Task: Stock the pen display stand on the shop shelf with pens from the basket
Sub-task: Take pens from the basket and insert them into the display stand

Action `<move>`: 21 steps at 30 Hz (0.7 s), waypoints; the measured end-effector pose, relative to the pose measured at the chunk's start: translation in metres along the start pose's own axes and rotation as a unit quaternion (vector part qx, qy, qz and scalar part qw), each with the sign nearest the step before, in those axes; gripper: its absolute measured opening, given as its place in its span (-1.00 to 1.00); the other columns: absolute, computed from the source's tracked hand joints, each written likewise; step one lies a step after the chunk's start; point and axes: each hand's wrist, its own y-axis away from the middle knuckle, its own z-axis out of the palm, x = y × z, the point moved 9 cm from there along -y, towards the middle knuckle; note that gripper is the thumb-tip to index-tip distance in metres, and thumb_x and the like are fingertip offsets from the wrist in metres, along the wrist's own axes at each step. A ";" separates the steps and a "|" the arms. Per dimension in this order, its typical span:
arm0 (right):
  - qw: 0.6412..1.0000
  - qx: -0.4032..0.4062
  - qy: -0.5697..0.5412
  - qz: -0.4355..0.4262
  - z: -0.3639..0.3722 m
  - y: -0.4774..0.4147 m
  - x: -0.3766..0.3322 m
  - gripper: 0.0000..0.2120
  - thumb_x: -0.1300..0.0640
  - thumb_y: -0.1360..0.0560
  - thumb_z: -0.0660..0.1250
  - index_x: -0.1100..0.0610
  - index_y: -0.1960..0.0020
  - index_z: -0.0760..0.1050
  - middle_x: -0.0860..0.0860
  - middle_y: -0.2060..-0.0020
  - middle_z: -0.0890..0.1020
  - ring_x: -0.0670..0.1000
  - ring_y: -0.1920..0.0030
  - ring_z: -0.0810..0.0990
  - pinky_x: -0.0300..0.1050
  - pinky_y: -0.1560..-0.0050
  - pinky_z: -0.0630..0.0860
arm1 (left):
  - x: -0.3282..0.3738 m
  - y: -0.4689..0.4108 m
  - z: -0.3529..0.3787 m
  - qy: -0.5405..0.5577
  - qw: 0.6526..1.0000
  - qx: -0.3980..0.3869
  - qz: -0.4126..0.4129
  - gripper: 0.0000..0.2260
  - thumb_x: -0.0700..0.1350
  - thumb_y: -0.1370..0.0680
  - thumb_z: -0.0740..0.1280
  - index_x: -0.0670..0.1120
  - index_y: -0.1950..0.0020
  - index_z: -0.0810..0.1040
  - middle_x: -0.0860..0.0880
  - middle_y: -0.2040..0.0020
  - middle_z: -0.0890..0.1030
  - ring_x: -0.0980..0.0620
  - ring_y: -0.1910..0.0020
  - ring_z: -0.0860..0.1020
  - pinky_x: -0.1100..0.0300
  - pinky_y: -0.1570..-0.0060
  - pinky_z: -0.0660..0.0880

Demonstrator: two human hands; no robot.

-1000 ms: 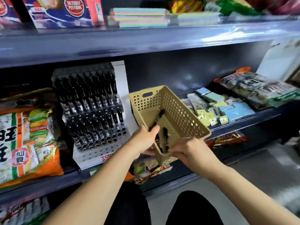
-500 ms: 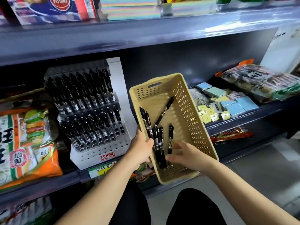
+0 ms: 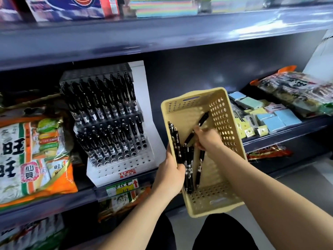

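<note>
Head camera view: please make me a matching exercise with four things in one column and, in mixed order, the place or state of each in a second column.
1. basket
2. pen display stand
3. left hand
4. right hand

a. stands on the shelf, front holes empty
b. inside the basket, at a slanted pen
c. beige, held tilted before the shelf
d. grips the basket's left rim

Pairs: 1-c, 2-a, 3-d, 4-b
</note>
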 end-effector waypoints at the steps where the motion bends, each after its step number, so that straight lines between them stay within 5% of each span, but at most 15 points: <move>1: 1.000 0.026 0.013 0.004 -0.001 -0.009 0.004 -0.47 -0.18 -0.50 0.25 0.34 -0.03 0.47 0.12 0.38 0.59 0.05 0.38 0.55 -0.06 0.21 0.54 | 0.000 0.002 0.002 -0.010 1.000 -0.007 0.004 -0.47 -0.11 -0.61 0.13 0.03 -0.53 -0.02 0.06 0.18 0.46 -0.07 0.21 0.61 -0.04 0.21 0.62; 6: 0.995 0.067 0.071 -0.027 -0.002 -0.028 0.006 -0.44 -0.15 -0.43 0.30 0.32 -0.15 0.47 0.20 0.01 0.62 0.16 -0.06 0.59 0.07 -0.04 0.57 | -0.002 -0.001 0.007 -0.031 0.999 -0.010 0.017 -0.47 -0.13 -0.61 0.15 0.03 -0.52 -0.01 -0.03 0.26 0.50 0.01 0.39 0.50 0.04 0.35 0.56; 13: 0.969 0.089 0.084 -0.215 -0.029 0.033 -0.054 -0.90 0.13 -0.51 0.24 0.18 0.06 0.41 -0.02 0.29 0.49 -0.01 0.29 0.44 -0.19 0.30 0.25 | 0.001 -0.004 0.007 -0.017 1.000 -0.017 0.010 -0.42 -0.11 -0.60 0.13 0.06 -0.53 -0.11 -0.03 0.11 0.51 -0.06 0.26 0.59 -0.08 0.19 0.61; 18: 0.957 -0.009 0.218 -0.193 -0.023 0.047 -0.026 -0.76 0.07 -0.51 0.25 0.26 0.00 0.45 0.05 0.28 0.57 -0.02 0.37 0.49 -0.22 0.42 0.42 | 0.000 -0.004 0.007 -0.013 1.000 -0.014 0.002 -0.43 -0.12 -0.62 0.11 -0.01 -0.55 -0.12 -0.15 -0.17 0.52 0.06 0.27 0.51 0.06 0.11 0.58; 21: 0.948 -0.088 0.281 -0.119 -0.016 0.049 0.017 -0.68 0.04 -0.55 0.24 0.29 -0.12 0.44 0.03 0.36 0.54 -0.04 0.45 0.49 -0.26 0.52 0.45 | 0.000 -0.004 0.008 -0.012 1.000 -0.020 0.001 -0.43 -0.12 -0.62 0.10 0.02 -0.55 -0.12 0.08 0.22 0.40 -0.05 0.36 0.51 -0.04 0.27 0.60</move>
